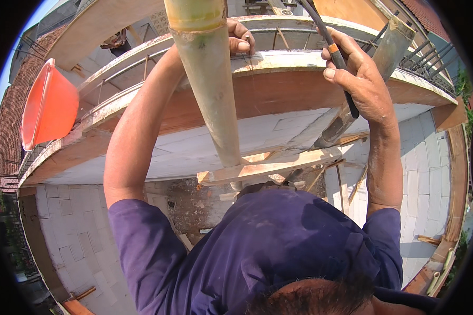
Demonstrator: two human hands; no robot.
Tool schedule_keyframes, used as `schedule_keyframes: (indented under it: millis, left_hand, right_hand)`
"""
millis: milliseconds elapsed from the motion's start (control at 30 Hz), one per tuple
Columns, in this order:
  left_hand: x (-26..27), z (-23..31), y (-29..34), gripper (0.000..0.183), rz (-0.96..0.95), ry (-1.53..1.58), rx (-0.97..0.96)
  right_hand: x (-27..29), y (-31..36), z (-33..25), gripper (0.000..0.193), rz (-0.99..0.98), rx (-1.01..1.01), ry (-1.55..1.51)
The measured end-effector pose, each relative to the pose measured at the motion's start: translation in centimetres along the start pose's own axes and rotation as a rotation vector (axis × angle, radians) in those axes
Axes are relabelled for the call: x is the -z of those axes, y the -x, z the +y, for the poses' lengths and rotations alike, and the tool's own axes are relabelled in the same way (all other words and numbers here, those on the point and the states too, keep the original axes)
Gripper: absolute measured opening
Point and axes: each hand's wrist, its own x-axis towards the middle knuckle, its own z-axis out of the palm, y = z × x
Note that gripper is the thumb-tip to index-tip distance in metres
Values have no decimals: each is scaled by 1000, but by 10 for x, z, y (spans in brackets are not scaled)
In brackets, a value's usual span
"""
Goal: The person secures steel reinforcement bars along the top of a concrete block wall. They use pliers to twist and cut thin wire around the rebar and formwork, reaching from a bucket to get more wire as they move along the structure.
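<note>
Right hand (360,79) is wrapped around the grip of a black-handled tool (337,59), fingers and thumb clamped on it. This tool is slim and dark, with a thick, matte black grip, a narrow orange band (333,48) and a thinner shaft (318,21) that leaves the view at the upper edge, so its head cannot be made out. It is held to the right of a thick bamboo pole (207,79), in front of the top edge of a curved formwork board (278,97). Its long axis slants: the shaft points up and left, while the rounded butt points down and slightly right, below the palm.

Left hand (239,41), partly behind the pole, rests at the board's top edge, thumb and fingers near each other; whether they pinch something small, I cannot tell. Farther left sits a red-orange bucket (52,107).
</note>
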Motion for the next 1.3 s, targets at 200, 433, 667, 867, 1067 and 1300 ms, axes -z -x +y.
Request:
schedule_keyframes:
  millis: [200, 433, 667, 867, 1067, 1300]
  left_hand:
    - [-1, -3, -3, 18, -31, 24, -89]
    - [-2, -2, -1, 24, -34, -1, -43]
    - [1, -17, -2, 26, -12, 100, -43]
    - [-3, 1, -7, 34, -59, -170, -18]
    - [-9, -5, -4, 25, 33, 38, -10]
    - [9, -37, -25, 25, 57, -132, -358]
  right_hand:
    - [-9, 5, -2, 60, 105, 248, 345]
    - [-18, 5, -21, 63, 201, 500, 563]
    - [-34, 8, -12, 73, -64, 298, 756]
    - [-34, 14, -31, 49, 486, 555, 313]
    - [-30, 8, -5, 63, -22, 344, 821]
    - [-18, 18, -54, 42, 653, 726, 9]
